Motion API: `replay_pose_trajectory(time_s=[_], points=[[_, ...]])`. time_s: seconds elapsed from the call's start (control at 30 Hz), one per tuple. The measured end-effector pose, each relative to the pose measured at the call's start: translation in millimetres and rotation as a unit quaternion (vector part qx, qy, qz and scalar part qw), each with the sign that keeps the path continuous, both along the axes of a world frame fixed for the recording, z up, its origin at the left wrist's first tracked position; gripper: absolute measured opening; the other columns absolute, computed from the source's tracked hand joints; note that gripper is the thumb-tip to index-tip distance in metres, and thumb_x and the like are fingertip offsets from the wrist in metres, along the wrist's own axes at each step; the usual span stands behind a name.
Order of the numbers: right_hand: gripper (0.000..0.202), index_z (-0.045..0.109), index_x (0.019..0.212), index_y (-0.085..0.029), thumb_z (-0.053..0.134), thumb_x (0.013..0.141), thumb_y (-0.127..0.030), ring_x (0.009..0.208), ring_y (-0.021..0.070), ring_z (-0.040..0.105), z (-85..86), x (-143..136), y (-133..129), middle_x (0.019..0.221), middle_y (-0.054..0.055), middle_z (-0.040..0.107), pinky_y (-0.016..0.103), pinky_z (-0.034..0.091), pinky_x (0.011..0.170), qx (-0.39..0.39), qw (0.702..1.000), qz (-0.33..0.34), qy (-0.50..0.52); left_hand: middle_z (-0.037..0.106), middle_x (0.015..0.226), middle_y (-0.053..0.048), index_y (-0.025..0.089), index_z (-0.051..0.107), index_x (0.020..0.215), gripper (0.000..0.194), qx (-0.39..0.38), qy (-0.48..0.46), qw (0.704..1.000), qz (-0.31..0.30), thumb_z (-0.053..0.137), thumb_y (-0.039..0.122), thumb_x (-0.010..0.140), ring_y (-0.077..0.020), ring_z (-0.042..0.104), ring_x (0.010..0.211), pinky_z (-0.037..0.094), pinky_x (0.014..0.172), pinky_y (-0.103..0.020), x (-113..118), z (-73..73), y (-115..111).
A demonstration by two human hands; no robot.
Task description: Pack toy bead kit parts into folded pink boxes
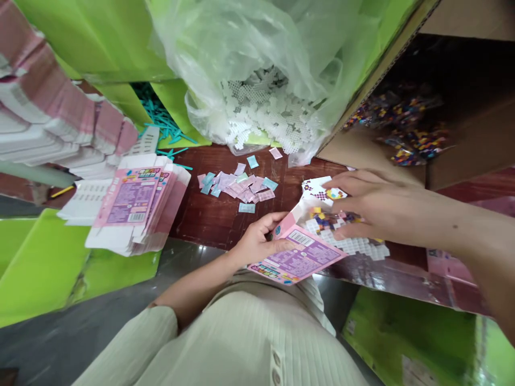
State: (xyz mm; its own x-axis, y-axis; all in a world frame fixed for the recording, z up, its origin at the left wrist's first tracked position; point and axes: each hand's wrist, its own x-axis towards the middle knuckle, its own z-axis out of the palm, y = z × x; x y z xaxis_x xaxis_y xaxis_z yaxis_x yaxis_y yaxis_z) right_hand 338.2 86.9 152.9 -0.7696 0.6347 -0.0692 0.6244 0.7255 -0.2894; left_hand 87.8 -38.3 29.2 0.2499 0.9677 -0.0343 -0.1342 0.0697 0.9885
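Note:
My left hand is closed around a pink and purple printed box, thumb on its printed face, holding it tilted with its open end toward my right hand. At that open end, my right hand, slightly blurred, grips a clear bag of small coloured pieces. A white grid-patterned piece lies against the bag, under the fingers. Just behind, partly covered by the hand, is a white sheet printed with coloured patterns. How far the bag reaches into the box is hard to make out.
Small pastel packets lie scattered on the dark red table. Flattened boxes are stacked at left. Behind stand a plastic bag of white grid pieces, teal sticks, and a cardboard carton holding bagged coloured pieces.

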Motion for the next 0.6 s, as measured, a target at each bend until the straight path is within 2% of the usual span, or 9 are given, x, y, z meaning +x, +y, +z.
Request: replay_pose_trajectory(time_s=[0.03, 0.1, 0.17, 0.23, 0.3, 0.37, 0.4, 0.5, 0.6], points=[[0.024, 0.084, 0.088, -0.038, 0.092, 0.070, -0.052, 0.140, 0.0432, 0.058, -3.3, 1, -3, 0.138, 0.001, 0.073, 0.071, 0.043, 0.119, 0.011, 1.000, 0.029, -0.004, 0.078, 0.123, -0.011, 0.019, 0.069, 0.137, 0.073, 0.010, 0.007, 1.000, -0.005, 0.094, 0.054, 0.078, -0.0270, 0.073, 0.109, 0.057, 0.098, -0.037, -1, 0.9, 0], [0.024, 0.084, 0.093, -0.037, 0.093, 0.073, -0.046, 0.154, 0.0477, 0.044, -6.4, 2, -12, 0.159, 0.000, 0.059, 0.081, 0.025, 0.126, 0.013, 0.994, 0.109, -0.025, 0.079, 0.122, -0.010, 0.020, 0.071, 0.135, 0.069, 0.020, 0.017, 0.999, -0.022, 0.094, 0.053, 0.079, -0.0260, 0.073, 0.108, 0.057, 0.098, -0.036, -1, 3.1, 1], [0.034, 0.082, 0.107, -0.037, 0.092, 0.077, -0.048, 0.156, 0.0493, 0.041, -2.8, 3, -22, 0.169, 0.001, 0.048, 0.083, 0.022, 0.127, 0.067, 0.991, 0.112, 0.015, 0.079, 0.120, -0.009, 0.019, 0.071, 0.133, 0.066, 0.024, 0.018, 0.999, -0.021, 0.093, 0.052, 0.080, -0.0245, 0.073, 0.104, 0.057, 0.096, -0.034, -2, 4.5, 1], [0.057, 0.072, 0.136, -0.037, 0.085, 0.084, -0.057, 0.156, 0.0503, 0.040, 5.2, 8, -34, 0.173, 0.007, 0.041, 0.080, 0.028, 0.127, 0.153, 0.983, 0.046, 0.090, 0.079, 0.118, -0.009, 0.018, 0.071, 0.132, 0.067, 0.024, 0.009, 1.000, 0.012, 0.093, 0.053, 0.080, -0.0225, 0.073, 0.100, 0.057, 0.092, -0.032, -6, 4.2, 2], [0.073, 0.052, 0.159, -0.036, 0.073, 0.094, -0.063, 0.152, 0.0491, 0.046, 10.7, 13, -50, 0.167, 0.014, 0.047, 0.076, 0.041, 0.121, 0.211, 0.963, -0.076, 0.147, 0.079, 0.116, -0.009, 0.017, 0.070, 0.131, 0.068, 0.027, -0.005, 0.998, 0.049, 0.094, 0.053, 0.079, -0.0208, 0.072, 0.097, 0.057, 0.089, -0.030, -10, 2.0, 1], [0.073, 0.040, 0.167, -0.037, 0.065, 0.101, -0.056, 0.138, 0.0449, 0.059, 7.7, 13, -71, 0.149, 0.017, 0.061, 0.069, 0.056, 0.108, 0.216, 0.947, -0.172, 0.163, 0.079, 0.115, -0.009, 0.017, 0.069, 0.130, 0.069, 0.034, -0.020, 0.997, 0.067, 0.094, 0.054, 0.078, -0.0202, 0.072, 0.095, 0.057, 0.088, -0.030, -12, -1.4, 1], [0.070, 0.038, 0.168, -0.039, 0.063, 0.104, -0.050, 0.131, 0.0425, 0.065, 3.1, 11, -82, 0.141, 0.016, 0.066, 0.066, 0.060, 0.102, 0.207, 0.945, -0.196, 0.162, 0.079, 0.114, -0.009, 0.017, 0.069, 0.130, 0.070, 0.036, -0.024, 0.997, 0.071, 0.094, 0.055, 0.077, -0.0203, 0.072, 0.095, 0.057, 0.088, -0.030, -12, -3.1, 0], [0.067, 0.040, 0.166, -0.041, 0.064, 0.104, -0.033, 0.121, 0.0374, 0.070, -13.7, 1, -111, 0.136, 0.012, 0.070, 0.061, 0.059, 0.101, 0.228, 0.942, -0.182, 0.165, 0.079, 0.109, -0.007, 0.017, 0.070, 0.125, 0.070, 0.037, -0.015, 0.996, 0.085, 0.096, 0.056, 0.074, -0.0207, 0.071, 0.094, 0.057, 0.088, -0.031, -10, -7.4, -1], [0.065, 0.051, 0.160, -0.038, 0.072, 0.100, -0.023, 0.113, 0.0335, 0.072, -19.8, -1, -120, 0.132, 0.007, 0.075, 0.054, 0.057, 0.102, 0.281, 0.936, -0.132, 0.165, 0.080, 0.109, -0.007, 0.017, 0.071, 0.123, 0.069, 0.035, 0.002, 0.995, 0.098, 0.098, 0.056, 0.071, -0.0215, 0.072, 0.096, 0.057, 0.092, -0.032, -11, -8.0, -3]])
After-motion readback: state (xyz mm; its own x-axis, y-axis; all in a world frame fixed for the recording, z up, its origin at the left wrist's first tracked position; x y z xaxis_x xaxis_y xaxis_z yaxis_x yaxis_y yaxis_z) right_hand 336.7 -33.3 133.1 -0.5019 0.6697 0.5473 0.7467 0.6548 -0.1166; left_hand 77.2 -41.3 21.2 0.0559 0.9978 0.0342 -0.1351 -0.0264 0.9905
